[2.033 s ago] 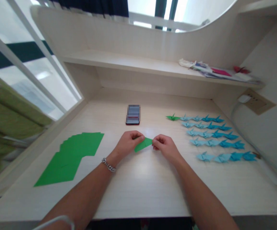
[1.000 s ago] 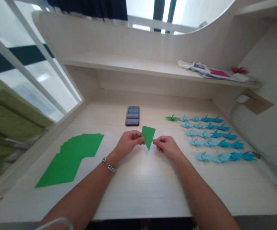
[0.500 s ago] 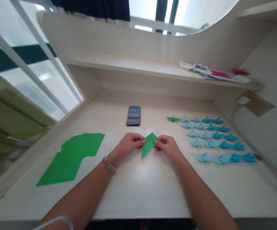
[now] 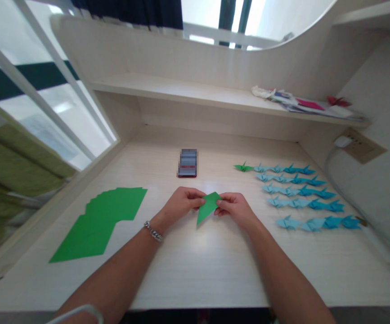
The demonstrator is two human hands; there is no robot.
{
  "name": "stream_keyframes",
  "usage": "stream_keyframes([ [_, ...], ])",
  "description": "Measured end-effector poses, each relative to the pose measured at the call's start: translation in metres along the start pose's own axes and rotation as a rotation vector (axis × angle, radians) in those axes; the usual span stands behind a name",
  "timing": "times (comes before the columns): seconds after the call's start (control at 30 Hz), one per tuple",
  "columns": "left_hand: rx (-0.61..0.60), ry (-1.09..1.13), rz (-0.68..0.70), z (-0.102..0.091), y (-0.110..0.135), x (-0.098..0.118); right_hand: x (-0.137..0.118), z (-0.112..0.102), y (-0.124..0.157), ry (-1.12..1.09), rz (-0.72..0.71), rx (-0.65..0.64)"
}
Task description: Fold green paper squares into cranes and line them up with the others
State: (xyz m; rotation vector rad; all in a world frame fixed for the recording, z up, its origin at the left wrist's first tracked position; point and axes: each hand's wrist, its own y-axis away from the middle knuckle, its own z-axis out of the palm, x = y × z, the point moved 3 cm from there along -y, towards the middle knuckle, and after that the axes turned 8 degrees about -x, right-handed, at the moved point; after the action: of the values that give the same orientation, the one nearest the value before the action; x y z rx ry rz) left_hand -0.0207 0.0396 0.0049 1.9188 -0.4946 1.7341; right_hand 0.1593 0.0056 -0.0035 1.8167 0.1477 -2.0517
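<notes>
A small folded piece of green origami paper (image 4: 208, 208) is held between my two hands, its long point aimed down and toward me. My left hand (image 4: 187, 200) pinches its left edge between thumb and fingers. On the other side, my right hand (image 4: 232, 206) grips the right edge in the same way, thumb on top. Fanned green paper sheets (image 4: 95, 227) lie on the desk to the left of my left forearm. One finished green paper crane (image 4: 244, 167) sits beyond my right hand, beside rows of light and darker blue paper cranes (image 4: 312, 204).
A phone-like object (image 4: 188, 163), blurred out, lies beyond my hands on the desk (image 4: 195, 270). Papers (image 4: 302, 102) rest on the shelf (image 4: 181, 92) at the back. A white cable (image 4: 341, 193) runs from the wall socket (image 4: 361, 145) down the right side.
The folded green paper has tilted and dropped slightly, its point shifting a little left and toward me. Both hands keep their pinch on it.
</notes>
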Motion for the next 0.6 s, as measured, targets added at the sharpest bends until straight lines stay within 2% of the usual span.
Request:
stream_keyframes([
  [0.17,0.050,0.138,0.021,-0.002,0.000,-0.002,0.000,0.001,0.001,-0.158,-0.013,-0.009],
  [0.27,0.070,0.139,0.046,-0.002,0.001,0.001,-0.003,0.002,0.004,-0.192,-0.014,-0.042],
  [0.4,0.069,-0.023,0.067,-0.001,0.002,0.006,-0.006,0.002,0.006,-0.149,-0.005,-0.066],
  [0.53,0.018,-0.125,0.106,0.003,0.003,0.009,-0.002,0.001,0.002,-0.001,-0.012,0.046],
  [0.6,0.008,-0.121,0.114,0.005,0.003,0.009,0.001,0.003,0.000,0.053,-0.024,0.045],
])
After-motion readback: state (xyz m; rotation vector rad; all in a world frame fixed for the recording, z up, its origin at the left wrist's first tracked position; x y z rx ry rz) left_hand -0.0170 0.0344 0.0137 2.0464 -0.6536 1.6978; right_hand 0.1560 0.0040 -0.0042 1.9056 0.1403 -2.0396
